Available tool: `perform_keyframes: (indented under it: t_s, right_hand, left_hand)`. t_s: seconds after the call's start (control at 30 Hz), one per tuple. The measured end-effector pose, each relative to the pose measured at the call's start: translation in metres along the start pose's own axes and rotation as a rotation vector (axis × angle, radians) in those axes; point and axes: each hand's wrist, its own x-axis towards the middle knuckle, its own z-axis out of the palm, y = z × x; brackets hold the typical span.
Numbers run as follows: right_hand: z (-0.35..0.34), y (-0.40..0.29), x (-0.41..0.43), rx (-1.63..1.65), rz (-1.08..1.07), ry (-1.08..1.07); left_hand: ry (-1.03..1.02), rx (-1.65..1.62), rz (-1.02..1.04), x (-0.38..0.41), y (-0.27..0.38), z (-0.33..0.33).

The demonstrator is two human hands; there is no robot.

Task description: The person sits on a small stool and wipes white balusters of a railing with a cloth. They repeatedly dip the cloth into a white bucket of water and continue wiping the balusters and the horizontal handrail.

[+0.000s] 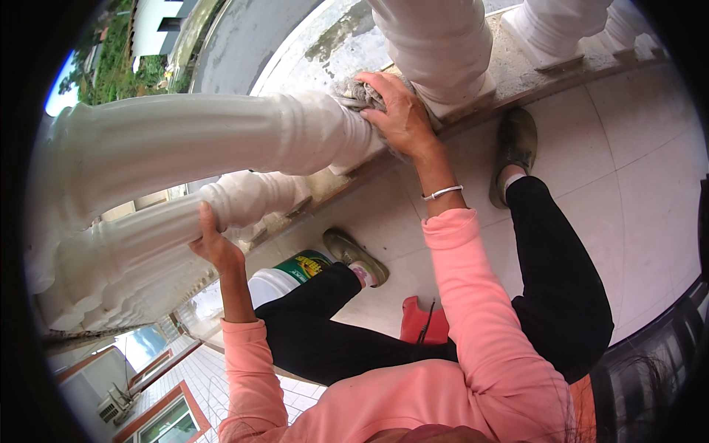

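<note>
A grey cloth (360, 93) is bunched under the fingers of my right hand (401, 111). That hand presses it against the foot of a white glazed baluster (221, 135), where the post meets the ledge. My left hand (219, 243) grips a neighbouring baluster (260, 199) around its shaft, thumb on the near side; its other fingers are mostly hidden behind the post. To the right of the cloth stands another white baluster (443, 50) on its square base.
A stone ledge (509, 61) carries the row of balusters. By my left foot is a white bucket (271, 285) with a green printed label. A red plastic stool (412, 321) is beneath me on the tiled floor (598, 210). Beyond the railing lies a grey paved surface (243, 50).
</note>
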Motion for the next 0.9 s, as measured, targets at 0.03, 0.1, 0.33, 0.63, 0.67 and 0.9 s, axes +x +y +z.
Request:
perform_keyframes:
  t_s: [0.03, 0.1, 0.33, 0.63, 0.67, 0.9]
  right_hand:
    - [0.001, 0.007, -0.001, 0.030, -0.023, -0.001]
    - [-0.004, 0.004, 0.000, 0.043, -0.059, 0.001]
    - [-0.001, -0.013, 0.001, -0.082, 0.033, 0.004]
    - [0.000, -0.004, 0.008, 0.007, 0.059, 0.027]
    - [0.000, -0.005, 0.007, 0.006, 0.060, 0.021]
    - [-0.005, -0.001, 0.012, -0.038, 0.024, -0.008]
  left_hand:
    - [-0.012, -0.005, 0.014, 0.001, 0.002, 0.001]
    - [-0.028, -0.012, 0.030, 0.001, 0.001, 0.002]
    - [-0.034, -0.022, -0.005, 0.000, 0.001, -0.003]
    - [-0.062, -0.038, -0.004, -0.003, 0.007, 0.003]
    - [-0.047, -0.032, -0.003, -0.002, 0.005, 0.001]
    - [-0.053, -0.080, -0.033, -0.001, 0.013, 0.007]
